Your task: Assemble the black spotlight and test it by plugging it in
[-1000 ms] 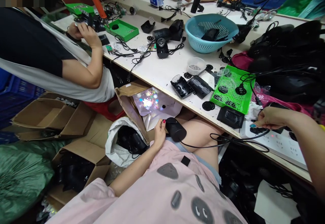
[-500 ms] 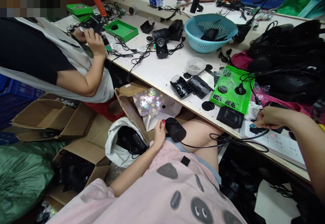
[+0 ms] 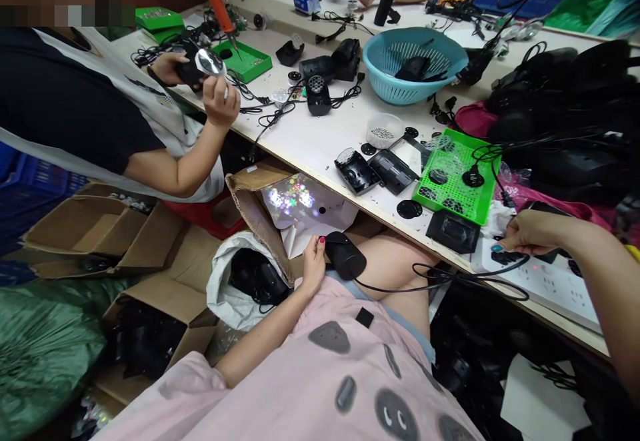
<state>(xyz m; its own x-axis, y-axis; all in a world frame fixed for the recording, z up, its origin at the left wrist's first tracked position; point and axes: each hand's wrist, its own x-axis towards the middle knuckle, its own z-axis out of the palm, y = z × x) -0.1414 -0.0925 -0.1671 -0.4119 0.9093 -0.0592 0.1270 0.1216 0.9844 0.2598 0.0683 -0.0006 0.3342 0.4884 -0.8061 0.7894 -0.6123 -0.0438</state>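
My left hand [image 3: 313,262] grips a black cylindrical lamp [image 3: 345,255] resting on my lap, below the table edge. The lamp throws coloured light spots onto a white sheet [image 3: 300,204] propped in a cardboard box. A black cord [image 3: 440,280] runs from the lamp to the right. My right hand [image 3: 527,233] holds the cord's black plug [image 3: 507,256] against a white power strip [image 3: 555,288] at the table's front edge.
A green perforated tray [image 3: 457,174], black housings [image 3: 375,171], a clear bowl [image 3: 385,129] and a teal basket [image 3: 415,61] lie on the white table [image 3: 325,138]. A co-worker's hands [image 3: 220,98] hold a part at the left; another person works at the far end. Open cartons [image 3: 100,228] stand below.
My hands have stayed put. The light spots on the white sheet have shifted. The co-worker at the left has moved a hand with a round shiny part to the right.
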